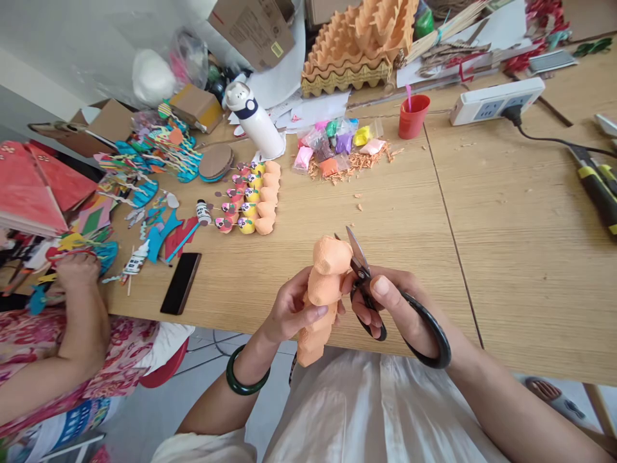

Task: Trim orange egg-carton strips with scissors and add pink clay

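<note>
Head view: the left hand (292, 310) is closed around an orange egg-carton strip (322, 292), thumb across the front and fingers curled behind; it holds the strip upright just past the near edge of the bench (506, 257), over the lap, probably so the top cup stands free on every side. The right hand (400, 307) is closed through the black loops of the scissors (362, 273), thumb on top; the blades point up and away, touching the strip's upper cup on its right side. They look slightly parted, though I cannot tell whether they bite into the pulp. A green bangle (245, 379) sits on the left wrist.

Farther back, a row of painted cups (250, 196) lies in line beside plain orange ones, apparently set aside as finished; a black phone (180, 283) lies flat near the edge; orange trimmings and clay packets (337, 145) sit by a red cup (413, 116). Stacked egg trays (357, 51) stand at the far side, well apart. At the left, a co-worker's hand (77, 270) rests on coloured paper shapes.
</note>
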A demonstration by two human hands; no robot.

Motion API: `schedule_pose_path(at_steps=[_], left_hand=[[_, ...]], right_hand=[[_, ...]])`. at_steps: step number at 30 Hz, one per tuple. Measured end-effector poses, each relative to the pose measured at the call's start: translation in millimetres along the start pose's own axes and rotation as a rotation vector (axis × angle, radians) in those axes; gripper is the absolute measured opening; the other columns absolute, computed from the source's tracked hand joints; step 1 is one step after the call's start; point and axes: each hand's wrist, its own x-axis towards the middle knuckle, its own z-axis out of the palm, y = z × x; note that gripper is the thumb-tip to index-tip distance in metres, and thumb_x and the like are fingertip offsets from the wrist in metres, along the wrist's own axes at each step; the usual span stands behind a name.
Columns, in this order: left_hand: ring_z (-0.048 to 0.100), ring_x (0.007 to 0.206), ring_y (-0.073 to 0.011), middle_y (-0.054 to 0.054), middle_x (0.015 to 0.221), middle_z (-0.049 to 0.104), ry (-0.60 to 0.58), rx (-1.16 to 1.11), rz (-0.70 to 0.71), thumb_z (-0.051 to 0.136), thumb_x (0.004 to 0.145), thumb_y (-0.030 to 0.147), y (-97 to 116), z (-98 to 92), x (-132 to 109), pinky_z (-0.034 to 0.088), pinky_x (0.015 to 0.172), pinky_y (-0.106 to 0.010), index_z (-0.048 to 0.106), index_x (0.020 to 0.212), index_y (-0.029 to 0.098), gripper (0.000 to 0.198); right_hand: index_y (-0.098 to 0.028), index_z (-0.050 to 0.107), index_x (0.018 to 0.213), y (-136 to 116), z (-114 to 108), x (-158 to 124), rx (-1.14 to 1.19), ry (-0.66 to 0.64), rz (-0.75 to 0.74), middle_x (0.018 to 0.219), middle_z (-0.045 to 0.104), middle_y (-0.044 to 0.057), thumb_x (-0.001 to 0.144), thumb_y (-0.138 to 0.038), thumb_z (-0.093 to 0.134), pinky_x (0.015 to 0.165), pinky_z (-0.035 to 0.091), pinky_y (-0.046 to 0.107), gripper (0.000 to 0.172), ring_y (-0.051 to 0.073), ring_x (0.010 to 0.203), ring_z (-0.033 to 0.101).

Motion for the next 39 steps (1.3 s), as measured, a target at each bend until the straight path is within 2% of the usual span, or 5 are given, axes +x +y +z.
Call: schedule_pose_path(at_steps=[13, 20, 25, 30, 39], left_hand=[[0.069, 0.07, -0.0142, -0.002, 0.093, 0.071, -0.024, -0.013, 0.01, 0.076, 0.087, 0.027, -3, -1.0, 2, 0.058, 0.06, -0.026, 0.066, 0.117, 0.021, 0.033], [0.07, 0.07, -0.0168, -0.005, 0.091, 0.071, -0.034, -0.011, -0.024, 0.076, 0.086, 0.03, -2, -2.0, 2, 0.058, 0.059, -0.029, 0.065, 0.118, 0.02, 0.035], [0.069, 0.067, -0.0159, -0.004, 0.086, 0.071, -0.063, -0.045, -0.07, 0.075, 0.087, 0.032, 2, -3.1, 1, 0.059, 0.058, -0.029, 0.063, 0.12, 0.02, 0.037], [0.07, 0.071, -0.0168, -0.006, 0.089, 0.072, -0.085, -0.116, -0.126, 0.075, 0.086, 0.032, 1, -7.3, 1, 0.063, 0.06, -0.03, 0.063, 0.122, 0.018, 0.041], [0.07, 0.063, -0.0155, -0.005, 0.087, 0.071, -0.075, -0.164, -0.208, 0.079, 0.083, 0.033, 8, -2.8, 2, 0.059, 0.053, -0.026, 0.064, 0.114, 0.017, 0.037]], right_hand=[[-0.019, 0.055, 0.079, 0, 9, 2, 0.025, 0.102, 0.051, 0.06, 0.045, -0.005, 0.099, -0.072, 0.046, 0.044, 0.041, 0.023, 0.058, 0.008, 0.046, 0.041], [-0.018, 0.058, 0.078, 7, 9, 0, 0.009, 0.171, 0.075, 0.054, 0.038, -0.007, 0.1, -0.067, 0.052, 0.039, 0.03, 0.024, 0.055, 0.006, 0.041, 0.03], [-0.017, 0.06, 0.083, 2, 1, 0, -0.025, 0.086, 0.021, 0.058, 0.042, -0.006, 0.096, -0.065, 0.06, 0.045, 0.033, 0.024, 0.049, 0.008, 0.049, 0.035], [-0.017, 0.063, 0.092, -2, -6, 1, -0.064, -0.013, -0.056, 0.067, 0.047, -0.003, 0.101, -0.063, 0.052, 0.055, 0.039, 0.026, 0.048, 0.01, 0.057, 0.043], [-0.018, 0.064, 0.09, -8, -6, 4, -0.087, -0.014, -0.044, 0.064, 0.044, -0.004, 0.101, -0.062, 0.054, 0.051, 0.037, 0.026, 0.046, 0.01, 0.053, 0.041]])
